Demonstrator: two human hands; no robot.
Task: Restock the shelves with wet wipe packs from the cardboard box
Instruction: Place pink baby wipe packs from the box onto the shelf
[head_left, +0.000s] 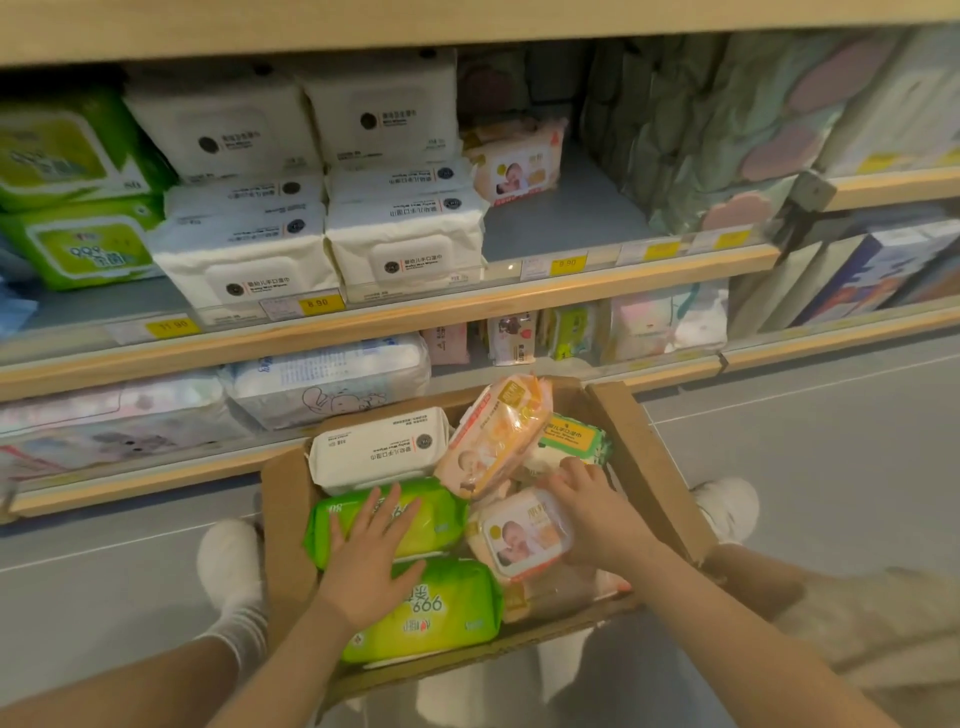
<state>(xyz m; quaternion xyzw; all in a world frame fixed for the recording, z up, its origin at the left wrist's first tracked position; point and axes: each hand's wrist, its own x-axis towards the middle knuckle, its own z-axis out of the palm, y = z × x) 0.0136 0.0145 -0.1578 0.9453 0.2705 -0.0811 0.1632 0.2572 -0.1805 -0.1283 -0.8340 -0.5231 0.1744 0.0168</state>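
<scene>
The peach pack (522, 535) lies face up near the right wall of the box (649, 457), its stiff lid plate showing. The right hand (592, 512) rests over its far right edge, fingers curled down beside it; whether that grip has closed on the pack I cannot tell. The left hand (371, 556) lies flat, fingers spread and straight, across the two green packs (431, 597) along the box's left side, holding nothing. A white pack (379, 449) sits at the far left corner, and another peach pack (493, 436) leans tilted against the far wall, beside a small yellow-labelled pack (571, 436).

These packs look soft and squashy, with slick film and some weight from wet contents. A hold across the short sides, thumb under one edge, should serve better than pinching the film.

The shelf (566, 218) above has a bare stretch in front of one matching peach pack (514, 161), right of the white stacks (405, 228).
</scene>
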